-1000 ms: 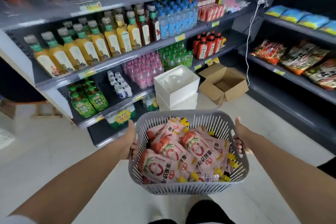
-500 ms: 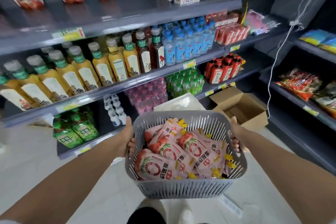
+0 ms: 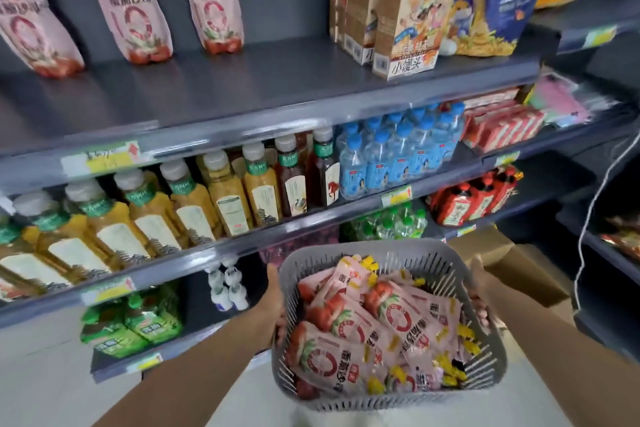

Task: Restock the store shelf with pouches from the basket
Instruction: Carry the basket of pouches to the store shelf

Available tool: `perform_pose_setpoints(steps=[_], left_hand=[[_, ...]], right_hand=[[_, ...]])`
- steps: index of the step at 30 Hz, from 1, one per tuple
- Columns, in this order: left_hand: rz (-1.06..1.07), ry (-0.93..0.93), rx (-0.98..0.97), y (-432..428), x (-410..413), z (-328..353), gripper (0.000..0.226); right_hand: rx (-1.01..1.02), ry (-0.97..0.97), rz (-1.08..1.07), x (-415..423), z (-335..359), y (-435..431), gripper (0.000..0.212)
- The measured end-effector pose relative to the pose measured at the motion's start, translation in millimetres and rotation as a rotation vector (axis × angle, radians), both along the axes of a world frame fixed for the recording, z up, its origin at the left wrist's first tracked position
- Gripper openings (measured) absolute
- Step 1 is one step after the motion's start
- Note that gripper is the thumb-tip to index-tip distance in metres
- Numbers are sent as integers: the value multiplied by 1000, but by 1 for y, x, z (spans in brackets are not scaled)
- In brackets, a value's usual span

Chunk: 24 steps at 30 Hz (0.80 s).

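Observation:
I carry a grey slatted basket [image 3: 381,255] in front of me at lower centre. It is full of several pink pouches [image 3: 349,333] with red tomato print and yellow caps. My left hand [image 3: 273,308] grips the basket's left rim and my right hand [image 3: 481,291] grips its right rim. On the upper grey shelf [image 3: 242,94] three matching pink pouches [image 3: 211,7] stand upright against the back wall at the upper left, with bare shelf in front of them and to their right.
Snack boxes [image 3: 405,17] and a blue bag [image 3: 495,0] fill the upper shelf's right end. Below are rows of juice bottles [image 3: 149,215], blue-capped water bottles [image 3: 398,152] and red packs [image 3: 474,201]. A cardboard box [image 3: 512,263] sits behind the basket. Another shelf unit stands at right.
The view has risen and closed in on the shelves; the upper shelf with its pouches is now large in view. The basket, still held in both hands, has shifted right and tilted.

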<state>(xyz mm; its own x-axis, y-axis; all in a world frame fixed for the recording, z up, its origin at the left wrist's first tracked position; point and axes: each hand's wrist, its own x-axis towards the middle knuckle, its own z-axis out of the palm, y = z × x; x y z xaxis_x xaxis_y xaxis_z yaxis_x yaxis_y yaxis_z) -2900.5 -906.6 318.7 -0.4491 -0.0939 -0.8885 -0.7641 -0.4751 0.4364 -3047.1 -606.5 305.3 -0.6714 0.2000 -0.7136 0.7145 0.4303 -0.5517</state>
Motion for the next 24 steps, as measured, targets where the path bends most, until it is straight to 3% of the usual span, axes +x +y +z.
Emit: perform_pose_setpoints(steps=[6, 9, 12, 18, 19, 21, 24], left_hand=[[104, -44, 9, 7, -41, -17, 78], [123, -68, 58, 11, -52, -19, 77], [146, -80, 73, 13, -56, -27, 78], [118, -206, -218, 8, -44, -54, 82], [88, -208, -272, 10, -41, -54, 60], [88, -225, -311, 5, -36, -60, 83], [84, -172, -288, 8, -28, -61, 78]], right_hand=[[9, -18, 57, -60, -21, -11, 68], [49, -24, 102, -77, -37, -8, 81], [3, -34, 150, -92, -39, -6, 81], [25, -97, 239, -98, -38, -9, 73], [35, -114, 258, -98, -35, -10, 68], [30, -148, 286, -100, -29, -12, 62], [5, -115, 365, -106, -20, -17, 57]])
